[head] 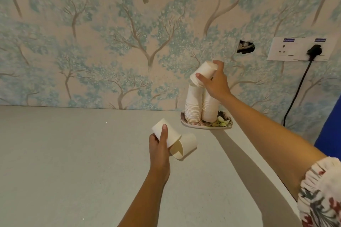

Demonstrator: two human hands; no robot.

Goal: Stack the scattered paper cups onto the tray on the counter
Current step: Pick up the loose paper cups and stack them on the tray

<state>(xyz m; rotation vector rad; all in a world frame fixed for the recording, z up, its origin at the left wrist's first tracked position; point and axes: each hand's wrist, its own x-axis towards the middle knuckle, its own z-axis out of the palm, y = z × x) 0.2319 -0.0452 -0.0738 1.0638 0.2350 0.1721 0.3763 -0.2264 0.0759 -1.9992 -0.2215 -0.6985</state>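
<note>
From the head view, you're working both hands at once. Your right hand (pixel 215 84) is up at about two o'clock from frame centre, fingers curled round a small nest of paper cups (pixel 203 73), tilting them mouth-down over the two stacks (pixel 201 106) already standing on the tray (pixel 186 122) against the wall. Your left hand (pixel 159 143) is down near centre, gripping a single cup (pixel 166 132) by its side wall, thumb lying along it. Just at three o'clock of that hand, another cup (pixel 185 146) is lying on its side on the counter (pixel 73 153), mouth towards you, touching or nearly touching the one you're holding (hard to tell which).

These cups are looking feather-light and thin-walled, so they're likely crushing or ovalling under a hard squeeze; you're best taking them round the middle of the wall with a soft, wide grip. The left stack is leaning a little, so it's probably tipping easily if nudged.
</note>
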